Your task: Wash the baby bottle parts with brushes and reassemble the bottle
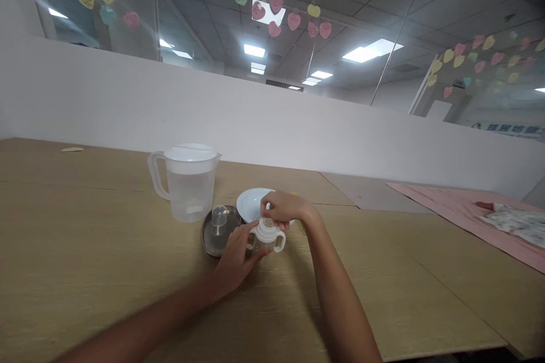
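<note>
A small clear baby bottle (264, 243) with a white collar and two white handles stands upright near the middle of the table. My left hand (237, 256) is wrapped round its left side, thumb in front. From above and behind, my right hand (281, 208) reaches over the bottle's top, fingers bent and pressed together at the clear nipple (268, 222); whether they pinch it is too small to tell. Just left of the bottle lies a round metal tray (208, 241) with a clear dome cap (219, 216) on it. A white bowl (251, 199) sits behind, partly hidden by my right hand.
A lidded clear pitcher (189, 187) holding liquid stands behind the tray. At the far right a pink cloth (451, 204) bears a patterned fabric item (517, 222). A low white wall (255, 125) borders the wooden table (106, 238). A flat pale piece (72, 149) lies far left.
</note>
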{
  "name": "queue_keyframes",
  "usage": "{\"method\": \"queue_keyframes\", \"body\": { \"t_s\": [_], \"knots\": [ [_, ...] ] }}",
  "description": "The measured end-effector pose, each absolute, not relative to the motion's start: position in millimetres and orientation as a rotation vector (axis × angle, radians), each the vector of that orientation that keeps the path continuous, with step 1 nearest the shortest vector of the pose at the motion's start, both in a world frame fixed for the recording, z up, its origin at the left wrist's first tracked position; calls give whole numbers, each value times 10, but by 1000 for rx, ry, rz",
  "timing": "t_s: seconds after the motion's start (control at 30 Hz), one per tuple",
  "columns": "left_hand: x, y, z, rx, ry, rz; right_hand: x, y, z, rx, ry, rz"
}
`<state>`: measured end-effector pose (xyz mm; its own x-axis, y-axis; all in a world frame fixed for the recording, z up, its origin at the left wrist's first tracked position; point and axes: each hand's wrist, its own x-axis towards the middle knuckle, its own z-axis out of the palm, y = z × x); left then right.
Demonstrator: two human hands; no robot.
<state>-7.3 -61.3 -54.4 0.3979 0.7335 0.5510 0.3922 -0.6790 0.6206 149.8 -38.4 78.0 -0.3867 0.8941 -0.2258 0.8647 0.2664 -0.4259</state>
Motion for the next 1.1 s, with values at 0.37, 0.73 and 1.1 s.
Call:
{"method": "queue_keyframes", "body": {
  "t_s": [0.37, 0.73, 1.1],
  "knots": [
    [-81, -602, -559, 2316, 969, 1208, 1429, -365, 774, -1803, -2554, 572],
    [-82, -576, -599, 2354, 946, 1237, 1427, -427, 785, -1882, -2384, 494],
    [-44, -643, -580, 2303, 964, 1227, 1350, -458, 802, -1786, -2550, 228]
  ]
}}
